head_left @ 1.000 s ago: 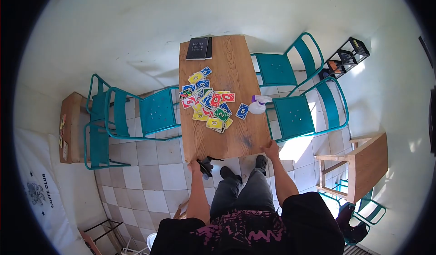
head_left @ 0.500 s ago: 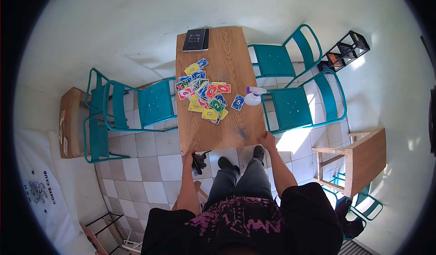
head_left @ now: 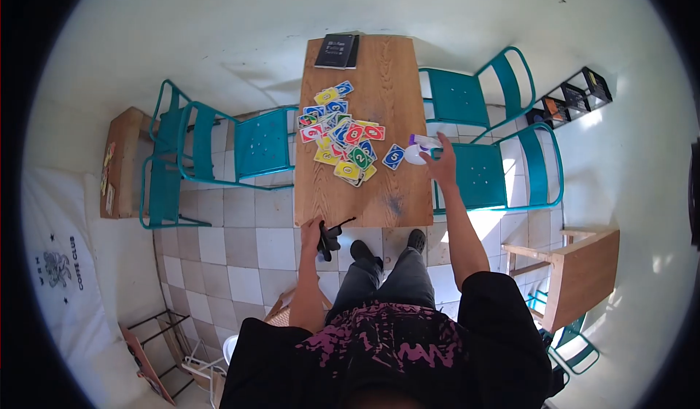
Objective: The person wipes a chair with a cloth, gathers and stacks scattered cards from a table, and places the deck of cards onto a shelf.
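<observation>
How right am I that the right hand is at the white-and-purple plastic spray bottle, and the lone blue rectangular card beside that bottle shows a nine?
Only the number is wrong: in the head view, the lone blue rectangular card shows a five. The right hand is at the white-and-purple plastic spray bottle, beside that card.

The right grip (head_left: 442,164) partly hides the spray bottle (head_left: 415,154); the book (head_left: 333,58) is too blurred to read.
</observation>
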Demonstrator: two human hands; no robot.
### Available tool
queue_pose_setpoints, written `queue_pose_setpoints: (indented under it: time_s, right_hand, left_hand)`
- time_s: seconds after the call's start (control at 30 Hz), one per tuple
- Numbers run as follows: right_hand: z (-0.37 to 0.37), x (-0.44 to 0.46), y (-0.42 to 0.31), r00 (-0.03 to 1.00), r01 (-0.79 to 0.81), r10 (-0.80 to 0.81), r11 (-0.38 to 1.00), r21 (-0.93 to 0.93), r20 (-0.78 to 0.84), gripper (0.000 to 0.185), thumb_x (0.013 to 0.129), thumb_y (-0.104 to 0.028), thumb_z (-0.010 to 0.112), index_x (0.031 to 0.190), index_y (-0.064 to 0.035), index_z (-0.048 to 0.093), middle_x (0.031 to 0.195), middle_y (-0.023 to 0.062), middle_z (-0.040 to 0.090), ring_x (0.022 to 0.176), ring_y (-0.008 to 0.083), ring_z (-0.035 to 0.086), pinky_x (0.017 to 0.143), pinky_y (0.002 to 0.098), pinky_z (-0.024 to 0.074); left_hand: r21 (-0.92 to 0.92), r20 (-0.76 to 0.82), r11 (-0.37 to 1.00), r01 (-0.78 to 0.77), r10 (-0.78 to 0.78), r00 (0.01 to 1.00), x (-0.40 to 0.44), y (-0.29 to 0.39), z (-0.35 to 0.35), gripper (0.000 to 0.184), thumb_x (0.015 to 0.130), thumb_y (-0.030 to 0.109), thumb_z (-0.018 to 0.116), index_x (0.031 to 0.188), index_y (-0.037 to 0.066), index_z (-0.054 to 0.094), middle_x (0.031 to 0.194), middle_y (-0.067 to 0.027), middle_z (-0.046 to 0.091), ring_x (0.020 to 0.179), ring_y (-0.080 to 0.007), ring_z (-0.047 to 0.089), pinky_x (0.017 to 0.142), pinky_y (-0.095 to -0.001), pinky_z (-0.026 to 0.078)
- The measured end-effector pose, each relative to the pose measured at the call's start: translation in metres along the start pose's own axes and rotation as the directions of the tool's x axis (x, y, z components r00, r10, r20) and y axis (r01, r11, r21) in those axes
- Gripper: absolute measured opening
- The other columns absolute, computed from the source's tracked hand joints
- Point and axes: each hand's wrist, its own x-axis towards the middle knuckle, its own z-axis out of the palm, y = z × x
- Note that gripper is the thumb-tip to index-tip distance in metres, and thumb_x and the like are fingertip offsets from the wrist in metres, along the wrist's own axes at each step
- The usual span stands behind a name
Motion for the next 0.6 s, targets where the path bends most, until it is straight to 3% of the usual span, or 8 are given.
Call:
queue_pose_setpoints:
  time_s: [0.07,0.13,0.23,0.4,0.5,0.6]
  right_hand:
    - [0.002,0.008,0.003,0.992,0.094,-0.092,0.996,-0.01,0.085,0.05,0.075,-0.014,0.08,0.12,-0.002,0.06,0.109,0.0184,0.066,0.099,0.0296,0.065,0.085,0.0356,0.0505]
    - [0.0,0.007,-0.001,0.991,-0.046,0.051,0.998,-0.044,0.12,0.035,0.078,-0.015,0.078,0.108,-0.0032,0.065,0.095,0.0167,0.069,0.085,0.0287,0.067,0.074,0.0336,0.0517]
    - [-0.005,0.002,-0.011,0.997,-0.014,0.019,0.997,-0.07,0.07,0.029,0.079,-0.017,0.078,0.1,-0.0013,0.066,0.084,0.016,0.069,0.074,0.028,0.067,0.066,0.0332,0.0507]
    - [-0.006,-0.007,-0.056,0.999,0.025,-0.022,0.996,-0.081,0.035,0.027,0.079,-0.019,0.079,0.093,-0.001,0.065,0.081,0.0141,0.068,0.071,0.0246,0.065,0.062,0.0321,0.0489]
    - [0.005,-0.005,-0.082,0.999,0.039,-0.038,0.999,-0.033,0.02,0.027,0.08,-0.02,0.079,0.085,-0.0018,0.061,0.074,0.0104,0.065,0.069,0.0181,0.062,0.059,0.0296,0.048]
    - [0.03,-0.004,-0.106,0.995,0.078,-0.08,0.996,0.052,0.051,0.028,0.078,-0.021,0.081,0.084,-0.0024,0.06,0.074,0.0103,0.063,0.066,0.0177,0.06,0.058,0.0298,0.0471]
  left_hand:
    - [-0.059,-0.015,0.998,-0.016,0.015,1.0,-0.006,0.002,0.0,0.032,0.09,0.032,0.06,0.08,0.002,0.065,0.065,-0.0071,0.062,0.061,-0.0158,0.058,0.059,-0.0302,0.045]
    - [-0.08,-0.03,0.997,-0.018,0.016,0.999,-0.012,0.003,-0.004,0.032,0.09,0.032,0.061,0.08,0.002,0.066,0.065,-0.007,0.062,0.061,-0.0153,0.057,0.059,-0.03,0.044]
    - [-0.11,-0.028,0.994,-0.018,0.015,0.999,-0.021,0.002,-0.01,0.031,0.09,0.031,0.061,0.08,0.002,0.066,0.065,-0.0067,0.062,0.059,-0.0143,0.057,0.057,-0.0296,0.044]
    - [-0.186,-0.073,0.982,-0.026,0.013,0.997,-0.022,-0.002,-0.039,0.031,0.091,0.03,0.061,0.081,0.002,0.066,0.064,-0.0058,0.062,0.058,-0.0134,0.057,0.056,-0.0293,0.044]
    - [-0.211,-0.108,0.977,-0.009,-0.014,0.994,-0.024,0.002,-0.051,0.032,0.091,0.031,0.061,0.081,0.001,0.066,0.064,-0.0057,0.062,0.058,-0.0132,0.057,0.056,-0.0292,0.044]
    - [-0.23,-0.166,0.973,-0.027,-0.012,0.986,-0.025,0.006,-0.067,0.033,0.092,0.032,0.06,0.08,0.002,0.066,0.064,-0.0053,0.062,0.058,-0.0131,0.056,0.056,-0.0294,0.044]
